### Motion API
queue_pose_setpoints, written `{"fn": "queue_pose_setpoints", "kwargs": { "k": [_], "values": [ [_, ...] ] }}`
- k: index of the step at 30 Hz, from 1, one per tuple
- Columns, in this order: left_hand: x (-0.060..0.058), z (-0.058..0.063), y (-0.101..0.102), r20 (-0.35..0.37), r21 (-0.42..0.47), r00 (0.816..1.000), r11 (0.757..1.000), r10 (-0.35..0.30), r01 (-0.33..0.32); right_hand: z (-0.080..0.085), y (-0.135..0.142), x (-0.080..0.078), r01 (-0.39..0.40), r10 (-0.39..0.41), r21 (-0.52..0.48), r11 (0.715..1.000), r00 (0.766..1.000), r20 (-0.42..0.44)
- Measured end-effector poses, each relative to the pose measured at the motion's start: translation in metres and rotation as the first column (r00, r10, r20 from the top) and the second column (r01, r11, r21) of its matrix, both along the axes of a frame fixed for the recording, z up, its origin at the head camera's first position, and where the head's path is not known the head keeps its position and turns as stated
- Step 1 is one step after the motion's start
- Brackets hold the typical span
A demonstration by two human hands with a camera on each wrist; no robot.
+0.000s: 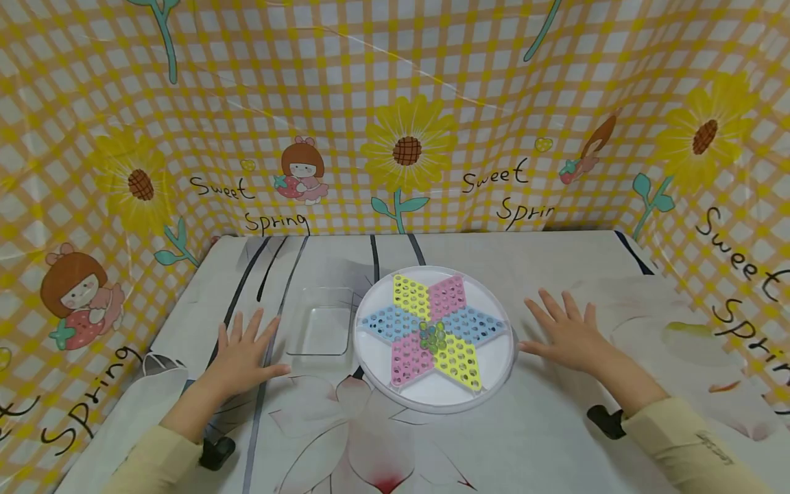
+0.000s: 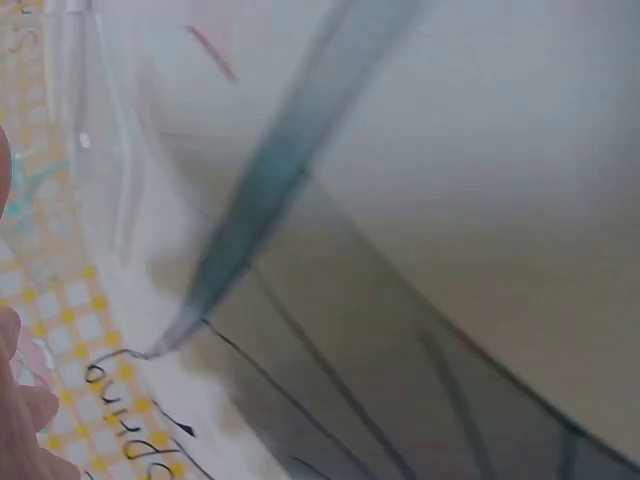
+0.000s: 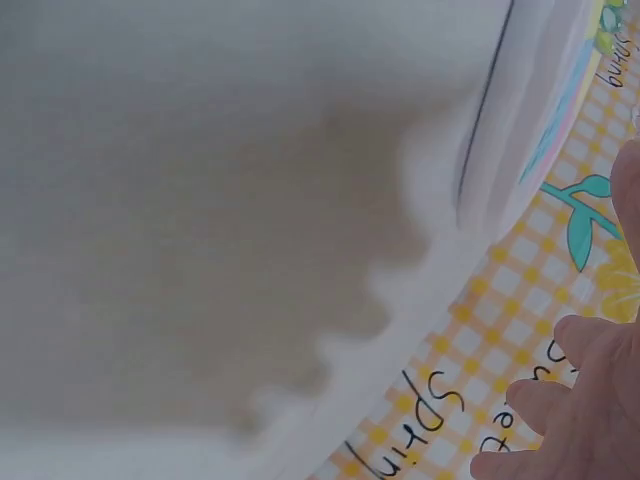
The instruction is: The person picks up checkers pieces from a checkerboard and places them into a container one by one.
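Observation:
A round white Chinese checkers board [image 1: 378, 363] lies on the table, its star points yellow, pink and blue. Several greenish glass marbles [image 1: 433, 335] cluster at its centre. Left of it is a clear, square plastic box [image 1: 317, 329]. My left hand [image 1: 243, 353], fingers spread and holding nothing, is nearest the box's left side. My right hand [image 1: 568, 336] is spread wide to the right of the board, likewise holding nothing. In the right wrist view part of the right hand [image 3: 580, 410] shows beside the board's rim [image 3: 490, 150]. Only fingertips of the left hand [image 2: 30, 410] appear in the left wrist view.
A white cloth with flower and dark line prints covers the table [image 1: 315, 439]. Behind and at both sides hangs a yellow checked curtain [image 1: 345, 82] with sunflowers. A whitish object with a thin loop [image 1: 162, 367] is at the left edge.

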State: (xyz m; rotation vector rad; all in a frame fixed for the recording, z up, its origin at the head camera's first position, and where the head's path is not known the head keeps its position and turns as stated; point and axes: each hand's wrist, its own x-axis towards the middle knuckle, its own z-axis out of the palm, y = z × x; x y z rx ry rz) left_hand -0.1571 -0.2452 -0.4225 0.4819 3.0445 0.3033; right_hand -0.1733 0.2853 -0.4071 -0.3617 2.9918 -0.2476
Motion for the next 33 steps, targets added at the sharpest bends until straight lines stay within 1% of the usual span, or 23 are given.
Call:
{"fn": "queue_pose_setpoints", "kwargs": {
  "k": [3, 6, 9, 13, 16, 19, 24, 26, 29, 31, 33],
  "values": [
    [0.000, 0.006, 0.007, -0.007, 0.008, 1.000, 1.000, -0.023, 0.023, 0.000, -0.004, -0.002, -0.012, 0.012, 0.003, 1.000, 1.000, 0.001],
    [0.001, 0.011, 0.018, -0.009, 0.016, 0.999, 0.999, -0.045, 0.045, 0.000, -0.008, -0.006, -0.026, 0.026, 0.016, 1.000, 1.000, 0.001],
    [0.001, 0.014, 0.031, -0.020, 0.036, 0.997, 0.996, -0.076, 0.076, 0.003, -0.014, -0.009, -0.041, 0.041, 0.006, 0.999, 0.999, -0.006],
    [0.002, 0.019, 0.053, -0.045, 0.021, 0.990, 0.990, -0.136, 0.137, 0.009, -0.026, -0.012, -0.055, 0.055, -0.032, 0.998, 0.999, -0.003],
    [0.003, 0.021, 0.070, -0.069, -0.007, 0.979, 0.982, -0.189, 0.189, 0.013, -0.034, -0.015, -0.062, 0.063, -0.065, 0.996, 0.998, 0.008],
    [0.006, 0.023, 0.086, -0.098, -0.022, 0.965, 0.970, -0.242, 0.241, 0.016, -0.040, -0.018, -0.082, 0.083, -0.088, 0.993, 0.997, 0.005],
    [0.019, 0.026, 0.112, -0.136, 0.025, 0.940, 0.948, -0.313, 0.319, 0.018, -0.049, -0.023, -0.117, 0.118, -0.123, 0.985, 0.993, -0.006],
    [0.025, 0.026, 0.120, -0.140, 0.046, 0.930, 0.936, -0.340, 0.349, 0.019, -0.052, -0.024, -0.130, 0.130, -0.137, 0.982, 0.991, -0.008],
    [0.032, 0.023, 0.130, -0.133, 0.046, 0.915, 0.920, -0.381, 0.389, 0.021, -0.058, -0.026, -0.149, 0.149, -0.159, 0.976, 0.989, -0.012],
    [0.036, 0.020, 0.134, -0.118, 0.042, 0.910, 0.914, -0.397, 0.404, 0.021, -0.061, -0.027, -0.160, 0.160, -0.175, 0.972, 0.987, -0.017],
    [0.038, 0.017, 0.136, -0.104, 0.037, 0.910, 0.913, -0.402, 0.407, 0.022, -0.063, -0.028, -0.167, 0.167, -0.193, 0.967, 0.986, -0.020]
  ]
}}
